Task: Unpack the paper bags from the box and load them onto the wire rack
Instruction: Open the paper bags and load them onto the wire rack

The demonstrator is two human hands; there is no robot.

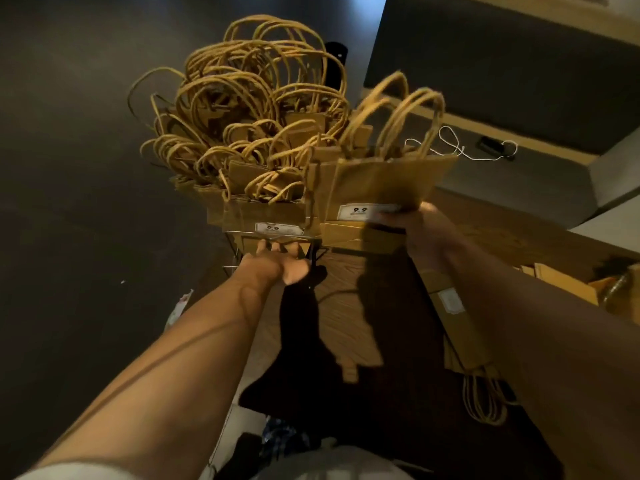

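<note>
Beside the wire rack (pixel 277 242), your right hand (pixel 427 225) grips a paper bag (pixel 388 183) — left hand (pixel 282 263), fingers extended, steadies the front bags (pixel 263 209); tangled handles (pixel 242 98) could snag — toppling them.

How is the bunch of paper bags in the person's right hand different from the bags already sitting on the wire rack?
The held bags are a thin bunch, lifted and tilted at the rack's right side, gripped by the right hand; the racked bags form a thick pack resting in the wire rack. The held handles stand fairly neatly; the racked handles tangle. Both are brown paper with twisted handles and a white "9.9" label.
</note>
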